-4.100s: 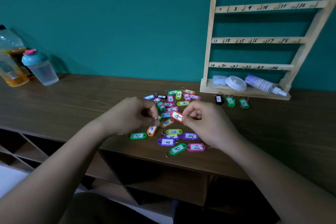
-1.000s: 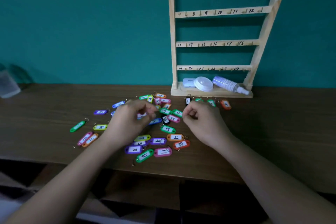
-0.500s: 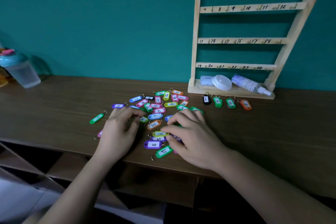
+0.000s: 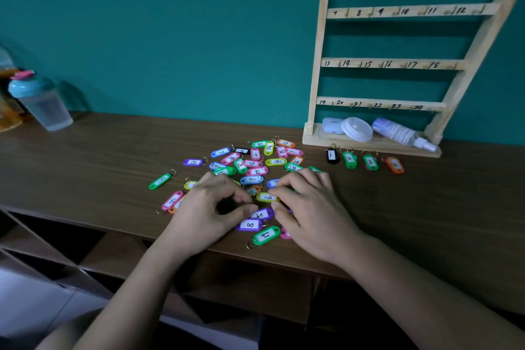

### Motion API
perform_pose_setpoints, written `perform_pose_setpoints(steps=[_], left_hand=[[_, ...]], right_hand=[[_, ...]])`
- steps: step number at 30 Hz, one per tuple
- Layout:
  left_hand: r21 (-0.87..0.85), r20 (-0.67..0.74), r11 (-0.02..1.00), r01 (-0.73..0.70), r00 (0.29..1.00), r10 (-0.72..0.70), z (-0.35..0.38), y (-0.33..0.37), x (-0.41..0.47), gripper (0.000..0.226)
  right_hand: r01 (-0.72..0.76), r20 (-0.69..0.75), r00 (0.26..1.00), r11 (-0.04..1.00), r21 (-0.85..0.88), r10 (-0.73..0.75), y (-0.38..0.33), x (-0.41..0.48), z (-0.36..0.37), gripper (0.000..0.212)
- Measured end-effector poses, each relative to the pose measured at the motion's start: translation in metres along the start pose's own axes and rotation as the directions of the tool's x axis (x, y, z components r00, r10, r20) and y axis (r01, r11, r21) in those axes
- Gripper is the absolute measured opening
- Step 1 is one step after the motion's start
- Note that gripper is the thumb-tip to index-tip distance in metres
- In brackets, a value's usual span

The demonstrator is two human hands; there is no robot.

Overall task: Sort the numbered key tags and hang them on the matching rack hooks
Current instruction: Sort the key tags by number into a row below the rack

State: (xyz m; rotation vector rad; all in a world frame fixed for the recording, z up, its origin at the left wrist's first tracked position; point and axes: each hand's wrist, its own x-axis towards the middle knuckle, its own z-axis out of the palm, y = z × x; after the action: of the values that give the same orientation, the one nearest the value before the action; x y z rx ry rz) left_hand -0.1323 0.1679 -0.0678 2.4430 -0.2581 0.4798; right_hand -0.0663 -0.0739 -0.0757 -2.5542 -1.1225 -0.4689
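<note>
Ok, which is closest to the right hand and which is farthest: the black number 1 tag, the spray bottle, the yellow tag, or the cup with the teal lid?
1. Yellow tag, pinched at the right hand's fingertips.
2. Black number 1 tag, behind the hand, before the rack.
3. Spray bottle, lying on the rack's base.
4. Cup with the teal lid, far left.

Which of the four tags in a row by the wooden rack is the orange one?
The orange tag, marked 4, at the right end of the row. The others are black tag 1, green tag 2 and green tag 3.
</note>
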Motion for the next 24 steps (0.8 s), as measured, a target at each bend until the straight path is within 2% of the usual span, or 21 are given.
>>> perform_pose_setpoints(steps=[6,14,19,24], left_hand=[[0.05,0.018,0.998,-0.034,0.999,0.033,0.0016,0.0015,0.0002,0.017],[-0.053,0.017,0.998,0.045,0.999,-0.044,0.0023,-0.0014,0.0019,0.014],[-0.131,-0.013,0.99,0.047,0.999,-0.049,-0.0008,-0.0011,0.0013,0.01],[-0.167,-0.01,0.983,0.074,0.997,-0.077,-0.0016,0.0006,0.0004,0.007]], right_hand=[[0.027,-0.017,1.0,1.0,0.012,-0.027,-0.0018,-0.0009,0.0001,0.03],[0.029,-0.043,0.999,0.998,0.058,-0.026,-0.004,-0.0006,-0.0006,0.023],[0.011,-0.053,0.999,0.995,0.101,-0.005,-0.0034,0.0007,0.0001,0.02],[0.001,-0.057,0.998,0.99,0.143,0.007,-0.0026,0.0025,0.0019,0.024]])
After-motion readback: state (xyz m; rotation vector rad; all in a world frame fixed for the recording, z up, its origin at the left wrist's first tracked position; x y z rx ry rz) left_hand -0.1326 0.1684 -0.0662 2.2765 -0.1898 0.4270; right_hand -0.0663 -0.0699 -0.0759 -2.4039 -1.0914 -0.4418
